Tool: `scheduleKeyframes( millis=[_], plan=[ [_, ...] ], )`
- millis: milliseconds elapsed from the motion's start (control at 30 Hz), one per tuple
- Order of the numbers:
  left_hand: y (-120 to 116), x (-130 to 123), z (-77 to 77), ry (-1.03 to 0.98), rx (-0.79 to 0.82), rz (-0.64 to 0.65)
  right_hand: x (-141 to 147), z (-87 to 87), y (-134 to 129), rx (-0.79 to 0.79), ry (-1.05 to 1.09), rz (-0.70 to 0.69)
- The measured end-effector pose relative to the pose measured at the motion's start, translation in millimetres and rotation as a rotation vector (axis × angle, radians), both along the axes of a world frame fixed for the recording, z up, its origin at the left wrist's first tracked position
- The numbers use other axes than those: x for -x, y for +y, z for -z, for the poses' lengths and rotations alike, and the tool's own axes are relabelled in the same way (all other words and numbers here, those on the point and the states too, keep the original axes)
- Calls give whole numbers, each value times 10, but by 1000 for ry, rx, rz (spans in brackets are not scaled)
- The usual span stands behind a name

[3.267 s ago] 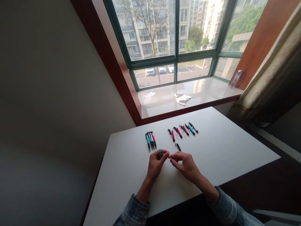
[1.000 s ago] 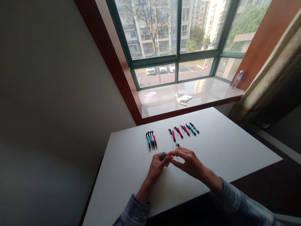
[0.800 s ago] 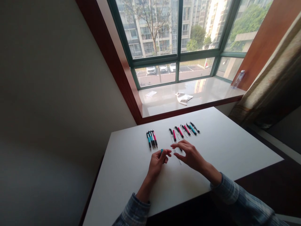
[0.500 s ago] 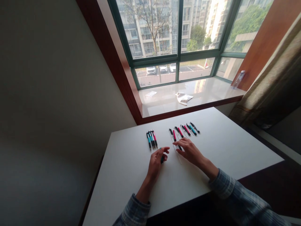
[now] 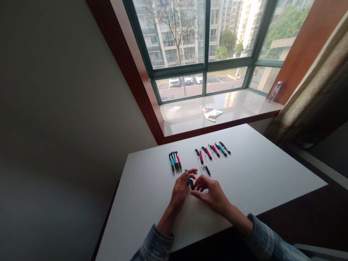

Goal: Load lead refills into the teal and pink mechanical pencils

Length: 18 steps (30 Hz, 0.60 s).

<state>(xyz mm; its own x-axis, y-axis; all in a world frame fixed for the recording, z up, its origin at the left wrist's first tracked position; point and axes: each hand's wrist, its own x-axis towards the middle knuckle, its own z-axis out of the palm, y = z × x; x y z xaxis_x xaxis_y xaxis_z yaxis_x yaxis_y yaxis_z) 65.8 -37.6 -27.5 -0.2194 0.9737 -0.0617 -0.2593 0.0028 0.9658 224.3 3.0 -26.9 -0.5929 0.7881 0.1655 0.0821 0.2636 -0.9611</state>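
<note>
My left hand (image 5: 180, 188) grips a teal and black pen barrel (image 5: 190, 179), which tilts across its fingers. My right hand (image 5: 210, 193) is curled just beside the barrel's lower end, with its fingers apart and nothing visible in them. Beyond the hands, a tight group of several assembled teal, black and pink pens (image 5: 174, 161) lies on the white table (image 5: 252, 170). To its right lies a row of several taken-apart pens (image 5: 212, 152), with thin clear refills beside them. A short black pen part (image 5: 207, 170) rests just above my right hand.
The table ends in a near edge and a right edge, with dark floor below. Behind it is a pale window sill (image 5: 190, 121) holding a white cloth (image 5: 212, 114), a paper slip (image 5: 174, 108) and a plastic bottle (image 5: 274, 92). A curtain (image 5: 307, 94) hangs at right.
My right hand has moved back from the pen parts towards my left hand, uncovering the short black part. The barrel now shows more fully, tilted in my left hand.
</note>
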Motion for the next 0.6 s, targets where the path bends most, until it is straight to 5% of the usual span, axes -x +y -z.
scheduleKeyframes(
  millis=[133, 367, 600],
  plan=[
    [7, 8, 7, 78, 13, 13, 45, 81, -89, 94, 84, 37],
    [51, 37, 19, 110, -42, -254, -36, 82, -92, 198, 132, 94],
    [37, 18, -8, 37, -21, -268, -109, 34, -83, 182, 89, 70]
  ],
)
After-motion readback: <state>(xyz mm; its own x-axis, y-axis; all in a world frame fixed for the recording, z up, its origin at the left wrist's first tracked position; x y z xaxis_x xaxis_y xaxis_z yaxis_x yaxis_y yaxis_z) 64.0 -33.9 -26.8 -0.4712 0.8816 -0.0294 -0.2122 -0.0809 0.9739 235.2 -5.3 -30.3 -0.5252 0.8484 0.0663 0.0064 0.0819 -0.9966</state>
